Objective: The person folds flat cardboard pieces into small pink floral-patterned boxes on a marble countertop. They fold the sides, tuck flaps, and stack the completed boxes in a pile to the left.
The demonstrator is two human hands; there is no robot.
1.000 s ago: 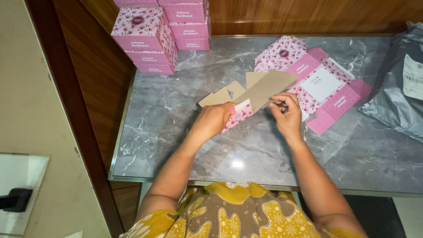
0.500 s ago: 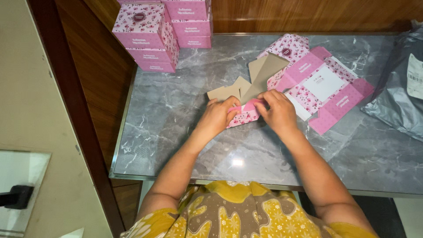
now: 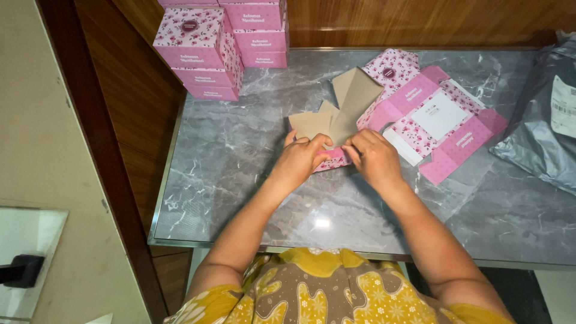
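A pink floral cardboard box blank, grey-brown on its inner side, stands partly folded on the grey marble table. My left hand grips its near left edge, fingers curled over the fold. My right hand presses and grips the near right edge beside it. The box's inner flaps rise up and away from both hands. Just right of them lies a stack of flat pink floral box blanks, printed side up.
Finished pink floral boxes are stacked at the table's far left against the wooden wall. A grey plastic mailer bag lies at the right edge. The table's metal front rim runs above my yellow patterned clothing.
The blank was held up and open between my hands; both hands have since come together at its near edge, pressing it to the table while the grey-brown flaps swung upright and farther away.
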